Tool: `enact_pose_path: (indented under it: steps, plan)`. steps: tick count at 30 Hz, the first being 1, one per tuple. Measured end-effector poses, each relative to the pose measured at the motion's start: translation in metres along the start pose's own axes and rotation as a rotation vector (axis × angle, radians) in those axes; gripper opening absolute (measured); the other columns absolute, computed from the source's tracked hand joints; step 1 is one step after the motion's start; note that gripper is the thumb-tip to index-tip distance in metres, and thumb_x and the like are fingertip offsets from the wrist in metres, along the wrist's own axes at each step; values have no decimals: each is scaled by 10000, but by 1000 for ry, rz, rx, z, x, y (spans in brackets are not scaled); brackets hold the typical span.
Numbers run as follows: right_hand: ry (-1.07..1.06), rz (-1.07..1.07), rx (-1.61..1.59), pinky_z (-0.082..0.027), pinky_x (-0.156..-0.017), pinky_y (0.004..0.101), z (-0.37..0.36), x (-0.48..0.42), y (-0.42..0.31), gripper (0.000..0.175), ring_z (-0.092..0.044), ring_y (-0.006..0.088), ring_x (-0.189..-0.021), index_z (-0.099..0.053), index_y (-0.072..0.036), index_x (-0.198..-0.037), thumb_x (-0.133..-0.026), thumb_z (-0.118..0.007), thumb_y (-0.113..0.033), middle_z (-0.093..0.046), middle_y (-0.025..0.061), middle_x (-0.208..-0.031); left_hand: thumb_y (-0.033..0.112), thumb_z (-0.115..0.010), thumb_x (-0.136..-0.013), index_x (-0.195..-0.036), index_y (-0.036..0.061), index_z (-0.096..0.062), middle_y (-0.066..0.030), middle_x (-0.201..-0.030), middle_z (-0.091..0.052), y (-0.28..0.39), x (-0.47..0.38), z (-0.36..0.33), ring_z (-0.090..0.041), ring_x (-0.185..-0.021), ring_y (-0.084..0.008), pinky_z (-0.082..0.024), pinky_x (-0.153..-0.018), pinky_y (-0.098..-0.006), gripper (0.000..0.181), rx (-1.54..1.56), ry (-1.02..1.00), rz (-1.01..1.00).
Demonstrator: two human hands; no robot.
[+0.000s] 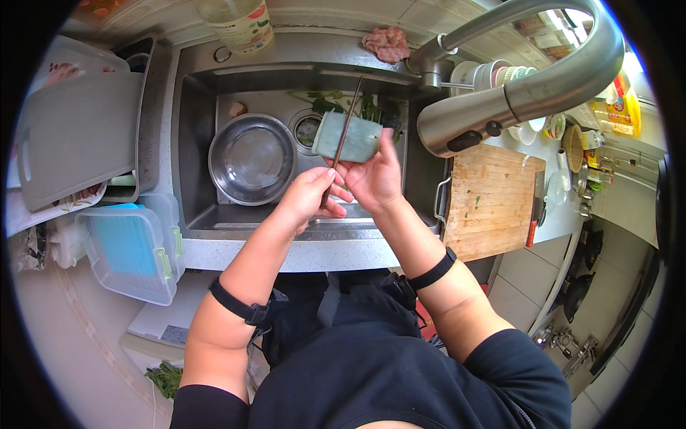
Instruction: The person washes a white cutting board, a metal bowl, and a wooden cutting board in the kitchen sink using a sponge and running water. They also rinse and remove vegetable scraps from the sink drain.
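Note:
My left hand pinches dark, slender chopsticks; whether one or two is unclear. They slant up and away across a pale green scouring pad or similar flat thing. My right hand supports that green thing at its near right edge, thumb at its side and fingers partly hidden beneath. Both hands are over the steel sink. Left of them in the sink is a round metal basin that looks to hold clear water. Green leaves and the drain lie beyond the hands.
A large pull-out faucet overhangs the sink's right side. Right of the sink lies a wooden cutting board with a knife at its far edge. Plastic boxes and a grey board stand at left. A bottle and checked cloth sit behind.

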State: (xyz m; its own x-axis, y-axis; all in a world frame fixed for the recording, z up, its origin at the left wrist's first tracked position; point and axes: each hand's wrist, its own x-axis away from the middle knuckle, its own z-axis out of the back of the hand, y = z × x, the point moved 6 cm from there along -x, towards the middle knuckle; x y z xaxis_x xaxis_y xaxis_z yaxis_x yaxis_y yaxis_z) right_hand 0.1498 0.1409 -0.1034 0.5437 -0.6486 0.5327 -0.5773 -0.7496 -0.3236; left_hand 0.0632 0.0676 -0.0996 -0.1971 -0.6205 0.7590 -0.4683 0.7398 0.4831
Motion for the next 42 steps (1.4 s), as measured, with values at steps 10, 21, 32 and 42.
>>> enact_pose_path:
  steps: [10, 21, 32, 42]
  plan:
    - [177, -110, 27, -537, -701, 356, 56, -8, 45, 260, -603, 250, -790, -505, 6, -1062, -968, -410, -217, -597, 152, -948, 275, -350, -978, -909, 4, -489, -63, -649, -538, -25, -10, -4, -498, -427, -119, -541, -489, -329, 312, -12, 20, 85]
    - [377, -3, 204, -561, -753, 403, 63, -42, 17, 317, -622, 287, -867, -493, 35, -1101, -986, -347, -222, -590, 190, -1004, 231, -412, -962, -892, 11, -508, -64, -683, -567, -23, -5, 2, -541, -472, -109, -551, -519, -301, 250, -192, 102, 116]
    - [389, 97, 208, -423, -468, 247, 87, -81, -36, 244, -429, 120, -528, -464, -69, -891, -991, -350, -260, -471, 35, -699, 197, -470, -944, -869, -16, -523, -98, -705, -601, -20, 22, -7, -627, -537, -174, -534, -518, -277, 232, -395, 23, 142]
    - [313, -103, 365, -489, -556, 282, 34, -9, 40, 259, -569, 185, -619, -499, -41, -984, -988, -357, -258, -592, 102, -801, 266, -415, -968, -940, -1, -552, -106, -817, -642, -21, -4, 4, -657, -663, -194, -557, -623, -300, 301, -168, -2, 163]
